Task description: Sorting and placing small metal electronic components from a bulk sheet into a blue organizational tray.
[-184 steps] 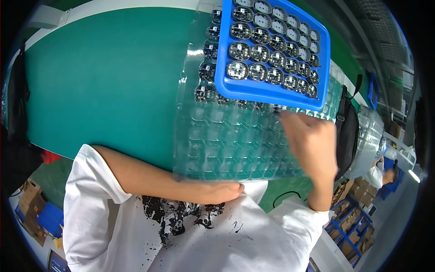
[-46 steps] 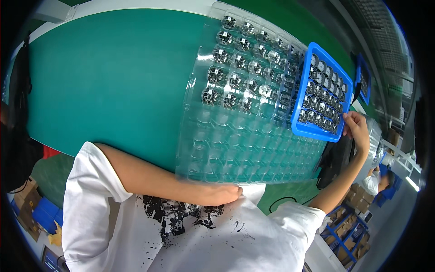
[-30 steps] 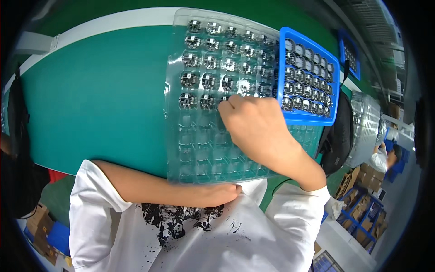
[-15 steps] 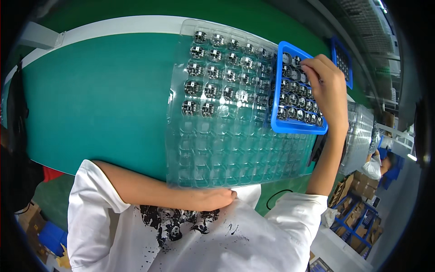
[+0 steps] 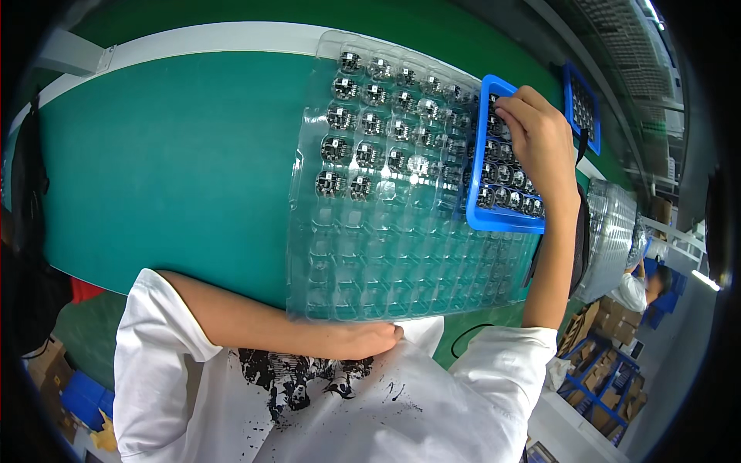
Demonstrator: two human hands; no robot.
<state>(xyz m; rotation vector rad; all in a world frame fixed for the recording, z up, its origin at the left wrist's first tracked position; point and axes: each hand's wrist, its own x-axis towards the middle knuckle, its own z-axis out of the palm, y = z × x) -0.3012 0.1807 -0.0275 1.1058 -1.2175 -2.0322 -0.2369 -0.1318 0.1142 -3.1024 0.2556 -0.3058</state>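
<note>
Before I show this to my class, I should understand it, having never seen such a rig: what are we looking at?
No machine here: a person works bare-handed. The view comes from a wide fisheye camera on their head, looking down, so straight edges bend. On the green table lies a clear plastic tray, small round circuit parts filling many of its upper pockets. A blue tray at its right holds more. The right hand is over the blue tray; whether its fingers grip a part is unclear. The left hand lies by the white shirt.
</note>
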